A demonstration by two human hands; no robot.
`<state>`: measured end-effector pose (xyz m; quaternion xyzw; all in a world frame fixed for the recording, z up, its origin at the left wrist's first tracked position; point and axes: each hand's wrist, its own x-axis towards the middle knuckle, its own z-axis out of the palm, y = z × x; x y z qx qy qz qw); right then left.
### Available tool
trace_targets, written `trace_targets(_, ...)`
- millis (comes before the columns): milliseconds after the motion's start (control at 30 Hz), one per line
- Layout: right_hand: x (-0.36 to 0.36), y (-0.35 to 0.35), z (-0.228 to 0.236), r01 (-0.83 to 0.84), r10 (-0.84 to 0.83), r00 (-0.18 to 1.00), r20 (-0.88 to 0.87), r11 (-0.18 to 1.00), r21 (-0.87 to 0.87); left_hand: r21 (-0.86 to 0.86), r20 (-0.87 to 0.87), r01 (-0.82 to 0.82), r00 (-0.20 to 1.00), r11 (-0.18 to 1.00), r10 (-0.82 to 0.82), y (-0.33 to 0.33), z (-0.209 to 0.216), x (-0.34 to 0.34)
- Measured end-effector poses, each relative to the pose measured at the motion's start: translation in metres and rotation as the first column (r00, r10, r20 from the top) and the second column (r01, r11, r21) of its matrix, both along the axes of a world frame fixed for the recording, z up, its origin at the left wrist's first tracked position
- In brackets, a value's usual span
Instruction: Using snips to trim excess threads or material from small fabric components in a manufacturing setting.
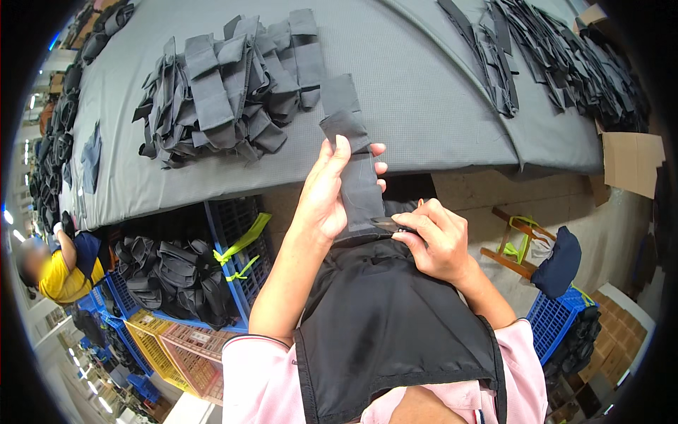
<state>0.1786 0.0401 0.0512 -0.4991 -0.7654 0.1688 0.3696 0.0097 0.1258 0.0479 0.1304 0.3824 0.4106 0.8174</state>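
Note:
My left hand (333, 185) is closed round a dark grey fabric strip (362, 189), thumb on top and fingertips curling round its right edge. The strip's folded upper part leans up against the table edge, and its lower end hangs over my black apron (395, 318). In my right hand (439, 240) is a small pair of dark thread snips (385, 225), pinched between thumb and fingers. Their tips point left and meet the strip's lower end; whether the blades are apart is too small to tell. A heap of similar grey fabric pieces (212, 99) lies on the table ahead to the left.
A grey cloth-covered table (424, 106) spans the far side, with bundled dark strips (558, 63) at right. Below left stand a blue crate (244, 261) of black bags and yellow and pink crates. At right are a wooden stool (508, 244) and another blue crate (554, 321). A person in yellow (67, 272) is far left.

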Motion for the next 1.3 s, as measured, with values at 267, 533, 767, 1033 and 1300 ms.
trace_targets(267, 0.002, 0.005, 0.008, -0.054, 0.05, 0.998, -0.046, 0.995, -0.086, -0.028, -0.015, 0.038, 0.999, 0.999, -0.038, 0.0, 0.003, 0.0)
trace_targets(533, 0.006, -0.006, 0.01, -0.011, 0.009, 0.998, -0.055, 0.999, -0.038, 0.012, -0.007, 0.003, 1.0, 1.0, -0.003, 0.001, -0.001, 0.003)
trace_targets(767, -0.014, 0.0, 0.011, 0.017, -0.028, 0.996, -0.089, 0.993, -0.12, 0.089, -0.011, -0.057, 0.998, 0.994, 0.058, 0.001, 0.004, 0.006)
trace_targets(1033, -0.016, 0.003, 0.011, -0.023, 0.01, 0.997, -0.076, 0.985, -0.171, 0.042, -0.006, -0.055, 0.998, 0.998, 0.056, -0.001, -0.001, 0.003)
trace_targets(1300, -0.01, -0.001, 0.008, -0.023, 0.023, 0.999, 0.03, 1.0, 0.0, -0.164, 0.152, -0.04, 0.986, 0.986, 0.065, -0.003, -0.01, 0.001)
